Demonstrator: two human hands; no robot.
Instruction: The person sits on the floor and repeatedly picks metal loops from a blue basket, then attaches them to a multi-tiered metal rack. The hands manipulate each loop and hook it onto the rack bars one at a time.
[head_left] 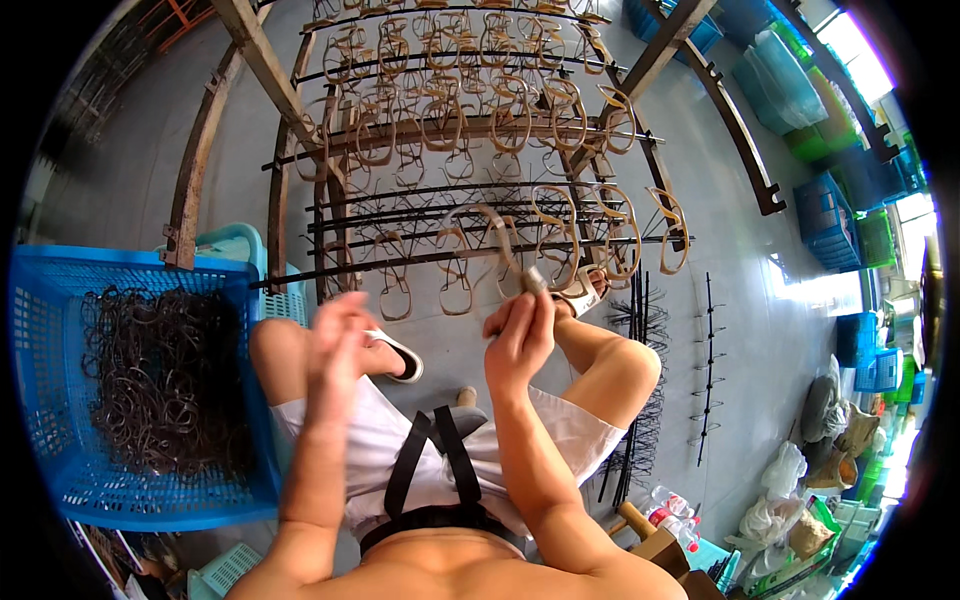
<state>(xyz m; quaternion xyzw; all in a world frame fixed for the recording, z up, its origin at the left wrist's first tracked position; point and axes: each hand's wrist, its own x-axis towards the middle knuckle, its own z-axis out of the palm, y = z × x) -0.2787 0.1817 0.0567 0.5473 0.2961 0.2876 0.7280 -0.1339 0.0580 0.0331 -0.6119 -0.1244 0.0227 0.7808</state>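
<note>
Dozens of tan eyeglass frames (470,120) hung on the rack's dark rods (480,215) across the upper middle of the frame, spaced apart so none touched. We pinched one frame (500,232) with our right hand (520,335), raised near the lowest rods at the centre. Our left hand (338,335) was blurred; we cannot tell its grip. At left, a blue basket (60,470) kept dark frames (160,375) within reach.

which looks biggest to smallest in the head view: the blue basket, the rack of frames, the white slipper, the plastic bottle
1. rack of frames
2. blue basket, though nearness to the camera inflates it
3. white slipper
4. plastic bottle; it looks close to the slipper in size, so the last two are unsure
</note>
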